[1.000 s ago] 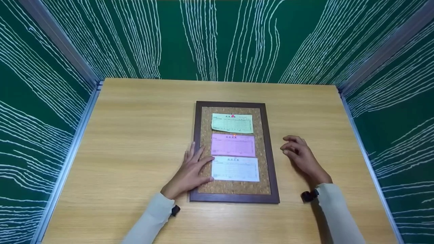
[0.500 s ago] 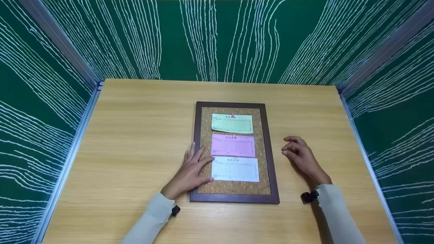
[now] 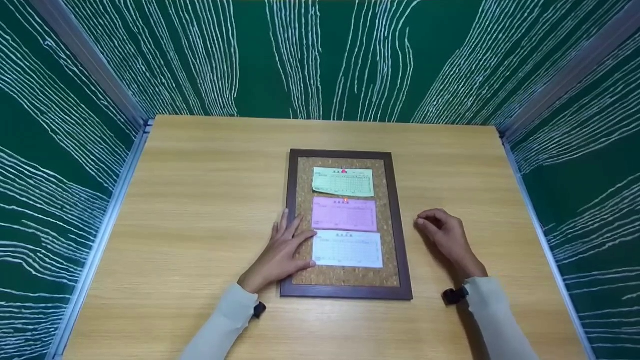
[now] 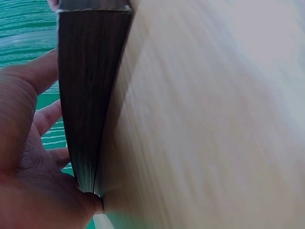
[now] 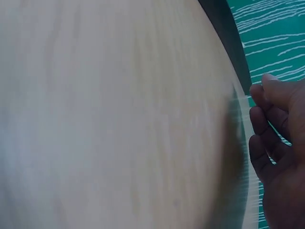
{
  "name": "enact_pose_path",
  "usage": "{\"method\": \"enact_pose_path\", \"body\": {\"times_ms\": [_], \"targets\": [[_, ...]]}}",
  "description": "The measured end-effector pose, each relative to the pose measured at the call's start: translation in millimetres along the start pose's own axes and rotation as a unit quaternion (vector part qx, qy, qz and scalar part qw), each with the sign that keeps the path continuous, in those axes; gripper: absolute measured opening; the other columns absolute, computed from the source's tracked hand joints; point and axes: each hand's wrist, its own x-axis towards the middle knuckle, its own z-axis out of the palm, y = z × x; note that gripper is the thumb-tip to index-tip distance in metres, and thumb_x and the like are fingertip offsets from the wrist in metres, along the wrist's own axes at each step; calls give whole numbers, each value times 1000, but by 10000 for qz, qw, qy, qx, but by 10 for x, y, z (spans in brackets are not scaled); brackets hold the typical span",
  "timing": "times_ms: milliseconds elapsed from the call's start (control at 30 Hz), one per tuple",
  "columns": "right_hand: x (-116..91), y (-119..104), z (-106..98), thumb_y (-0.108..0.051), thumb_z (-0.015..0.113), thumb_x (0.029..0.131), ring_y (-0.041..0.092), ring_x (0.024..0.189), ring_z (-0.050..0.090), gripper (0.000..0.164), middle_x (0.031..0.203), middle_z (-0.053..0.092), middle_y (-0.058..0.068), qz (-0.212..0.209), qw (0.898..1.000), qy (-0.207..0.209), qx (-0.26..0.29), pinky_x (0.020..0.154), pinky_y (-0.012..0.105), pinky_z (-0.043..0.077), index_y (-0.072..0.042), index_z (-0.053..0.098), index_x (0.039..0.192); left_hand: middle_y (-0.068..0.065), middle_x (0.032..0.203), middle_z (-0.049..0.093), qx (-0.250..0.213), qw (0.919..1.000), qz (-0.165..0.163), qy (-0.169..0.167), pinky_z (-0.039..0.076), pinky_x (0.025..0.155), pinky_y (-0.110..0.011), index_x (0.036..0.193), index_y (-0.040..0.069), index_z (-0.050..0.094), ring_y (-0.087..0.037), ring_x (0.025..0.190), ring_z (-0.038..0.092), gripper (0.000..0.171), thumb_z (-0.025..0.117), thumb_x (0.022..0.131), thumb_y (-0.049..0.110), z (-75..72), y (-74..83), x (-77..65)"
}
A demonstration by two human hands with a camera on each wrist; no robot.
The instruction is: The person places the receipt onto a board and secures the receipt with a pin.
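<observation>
A cork board [image 3: 345,277] in a dark brown frame lies on the table. Pinned down its middle are a green slip [image 3: 343,182], a purple slip [image 3: 344,215] and a white slip [image 3: 347,250]. My left hand [image 3: 280,252] rests spread over the board's left edge, thumb and index fingertips at the white slip's left side. To the right of the board, my right hand [image 3: 445,237] is held over the table with its fingers bent and thumb and index tips together. I cannot tell whether something tiny is between them.
A red pushpin [image 3: 343,171] sits at the green slip's top and an orange-red one at the purple slip's top. The wooden table [image 3: 210,170] is enclosed by green panels [image 3: 440,55] with white wavy lines, at the back and both sides.
My right hand has turned and dropped slightly toward me, its fingers drawing closer together. The left hand, the board and the slips stay in place.
</observation>
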Motion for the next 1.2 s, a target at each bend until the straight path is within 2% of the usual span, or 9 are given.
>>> {"method": "enact_pose_path", "body": {"times_ms": [200,467,700,900,1067,1200], "targets": [[0,-26,20,16,72,98,11,92,61,13,105,71,29,-64,9992,-4,394,81,12,50,15,75,111,-17,183,19,-19,10000,-8,34,-1,131,-71,156,18,63,-48,168,-11,73,91,91,37,-12,20,6],[-23,-68,33,16,73,97,11,95,59,13,106,70,28,-32,9994,14,339,84,11,50,14,75,110,-15,183,17,-25,9999,-99,-27,-2,132,-70,157,19,62,-45,168,-13,74,90,92,39,-14,27,11],[-23,-131,62,19,75,93,16,93,62,13,102,72,25,-202,9994,125,256,85,20,51,11,77,104,-13,184,16,-6,9999,-130,-37,-2,132,-69,158,20,61,-44,168,-14,75,90,92,40,-12,26,6],[-38,-192,83,19,75,93,12,95,65,15,104,74,23,-372,9989,104,256,88,24,54,10,78,105,-13,184,15,31,9999,-122,-58,-2,132,-70,158,20,61,-44,168,-14,74,89,93,41,-10,22,8],[-7,-49,113,20,75,93,12,97,67,22,107,76,23,-516,9986,-3,123,91,17,55,9,80,111,-14,184,15,-17,10000,-90,-35,-1,132,-71,158,20,61,-44,168,-14,74,89,92,41,-11,16,4],[21,30,113,17,75,95,10,104,67,24,109,78,18,-582,9981,-176,123,96,11,52,4,83,113,-16,183,17,-20,10000,-46,-4,0,131,-72,157,20,61,-45,168,-13,74,90,92,41,-9,8,-1]]}}
